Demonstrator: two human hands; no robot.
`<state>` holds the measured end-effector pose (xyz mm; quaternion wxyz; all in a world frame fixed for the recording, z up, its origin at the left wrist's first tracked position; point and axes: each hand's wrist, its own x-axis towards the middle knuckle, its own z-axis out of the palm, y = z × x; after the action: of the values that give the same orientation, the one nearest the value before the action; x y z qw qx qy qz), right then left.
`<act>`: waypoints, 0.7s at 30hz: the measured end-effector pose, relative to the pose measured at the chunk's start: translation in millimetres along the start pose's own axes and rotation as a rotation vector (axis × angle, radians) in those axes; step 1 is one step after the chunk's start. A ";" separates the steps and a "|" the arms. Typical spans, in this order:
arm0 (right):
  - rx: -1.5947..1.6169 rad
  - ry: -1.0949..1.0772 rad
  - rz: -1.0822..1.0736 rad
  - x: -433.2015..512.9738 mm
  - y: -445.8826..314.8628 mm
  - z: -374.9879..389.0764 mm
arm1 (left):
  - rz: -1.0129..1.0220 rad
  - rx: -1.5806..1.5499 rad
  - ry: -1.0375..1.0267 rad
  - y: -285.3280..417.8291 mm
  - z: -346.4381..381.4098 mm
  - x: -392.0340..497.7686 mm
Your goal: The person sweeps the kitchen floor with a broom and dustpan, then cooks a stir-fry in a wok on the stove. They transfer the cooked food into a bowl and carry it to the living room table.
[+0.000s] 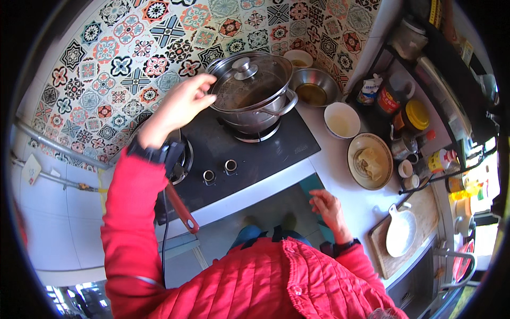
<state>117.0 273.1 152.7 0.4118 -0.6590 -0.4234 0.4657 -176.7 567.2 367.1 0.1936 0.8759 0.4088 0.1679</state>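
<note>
My left hand (185, 104) is at the left rim of a stainless steel pot (255, 120), its thumb and fingers apart and nothing seen between them. Whether the fingertips touch the rim cannot be made out. A glass lid (255, 89) with a metal knob (244, 68) covers the pot, and dark contents show through the glass. The pot stands on the right burner of a black gas hob (271, 157). Lower right, my right hand (328, 209) hangs in front of the counter edge, fingers loosely bent and apart, holding nothing.
A pan's red handle (182, 209) juts past the hob's front edge beneath my left arm. Right of the pot are a steel bowl (312, 89) with brown liquid, white bowls (342, 119) and a patterned bowl (370, 161). A white dish (401, 233) lies on a wooden board (380, 243) beside the sink (412, 279).
</note>
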 end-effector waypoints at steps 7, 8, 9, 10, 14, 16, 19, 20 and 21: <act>0.068 0.289 0.204 -72.0 43.0 -52.5 | -0.247 -0.273 -0.211 -25.9 50.6 132.7; 0.056 0.343 0.246 -84.1 45.8 -59.2 | -0.307 -0.273 -0.298 -27.8 50.5 144.5; 0.146 0.406 0.251 -95.9 49.3 -62.2 | -0.342 -0.240 -0.344 -50.6 49.3 157.6; 0.146 0.462 0.270 -108.0 54.1 -65.9 | -0.320 -0.163 -0.296 -63.2 50.3 162.8; 0.153 0.611 0.342 -143.0 79.3 -68.8 | -0.310 -0.213 -0.332 -66.2 51.4 182.8; 0.122 0.644 0.407 -152.7 74.8 -66.7 | -0.281 -0.256 -0.324 -58.5 49.3 185.9; 0.053 0.650 0.412 -159.9 71.0 -69.1 | -0.190 -0.199 -0.194 -29.6 28.5 186.1; 0.064 0.654 0.423 -160.0 71.4 -71.5 | -0.140 -0.207 -0.208 -13.3 20.9 186.0; 0.073 0.665 0.436 -159.9 71.5 -73.1 | -0.085 -0.220 -0.225 7.5 17.5 184.9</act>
<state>166.7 90.1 144.7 0.4412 -0.8331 -0.1004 0.3182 -51.3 703.7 380.6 0.3400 0.8444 0.4005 0.1044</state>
